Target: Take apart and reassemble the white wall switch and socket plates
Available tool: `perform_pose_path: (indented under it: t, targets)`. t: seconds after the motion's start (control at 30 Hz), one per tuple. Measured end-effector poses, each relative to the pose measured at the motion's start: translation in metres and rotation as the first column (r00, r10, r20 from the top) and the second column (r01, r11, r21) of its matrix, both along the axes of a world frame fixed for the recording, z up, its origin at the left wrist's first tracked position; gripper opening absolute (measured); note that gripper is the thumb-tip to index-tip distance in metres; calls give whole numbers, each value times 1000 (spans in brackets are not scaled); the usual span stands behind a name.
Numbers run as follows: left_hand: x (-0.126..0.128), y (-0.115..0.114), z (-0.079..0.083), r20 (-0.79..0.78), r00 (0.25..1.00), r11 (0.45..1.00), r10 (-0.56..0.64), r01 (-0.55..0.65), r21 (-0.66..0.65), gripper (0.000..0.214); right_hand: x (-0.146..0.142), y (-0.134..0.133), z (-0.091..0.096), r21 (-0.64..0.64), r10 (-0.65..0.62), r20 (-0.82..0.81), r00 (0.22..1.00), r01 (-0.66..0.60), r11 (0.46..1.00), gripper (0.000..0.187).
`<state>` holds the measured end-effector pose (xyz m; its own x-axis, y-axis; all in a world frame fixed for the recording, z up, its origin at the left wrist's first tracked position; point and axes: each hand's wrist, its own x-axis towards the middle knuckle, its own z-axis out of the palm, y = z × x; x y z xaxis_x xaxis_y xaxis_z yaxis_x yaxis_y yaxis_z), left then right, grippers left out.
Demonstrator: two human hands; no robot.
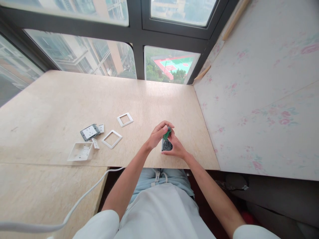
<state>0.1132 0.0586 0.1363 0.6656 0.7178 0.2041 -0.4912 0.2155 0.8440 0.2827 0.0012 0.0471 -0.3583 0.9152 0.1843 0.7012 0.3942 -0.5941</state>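
Observation:
Both my hands meet over the near edge of the beige tabletop (74,99). My right hand (177,149) cradles a small grey socket module (166,145) from below. My left hand (159,133) is curled around a green-handled tool (166,134), held down onto the module. To the left on the table lie another grey socket module (90,132), two white square frames (112,138) (125,119), a white back box (80,151) and small white pieces (101,128).
A white cable (82,199) runs across the lower left. Dark-framed windows (137,36) stand behind the table. A floral-papered wall (261,99) closes the right side. My lap in light clothing (161,205) is below the table edge.

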Motion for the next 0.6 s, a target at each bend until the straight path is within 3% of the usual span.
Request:
perform_pose_path:
  t: [0.1, 0.2, 0.43, 0.6]
  targets:
    - [6, 0, -1, 40, 999, 999, 32, -31, -27, 38, 0, -1, -1, 11, -9, -14, 1000, 9, 1000, 61]
    - [11, -4, -5, 63, 991, 993, 119, -119, -1, 47, 0, -1, -2, 17, -9, -23, 1000, 10, 1000, 57]
    - [12, -12, -5, 9, 941, 938, 340, -339, 64, 38, 1, -1, -4, 25, 3, -19, 1000, -3, 1000, 73]
    - [10, -11, -1, -50, 939, 939, 340, -336, 71, 46, 1, -1, -4, 21, 14, -22, 1000, -14, 1000, 79]
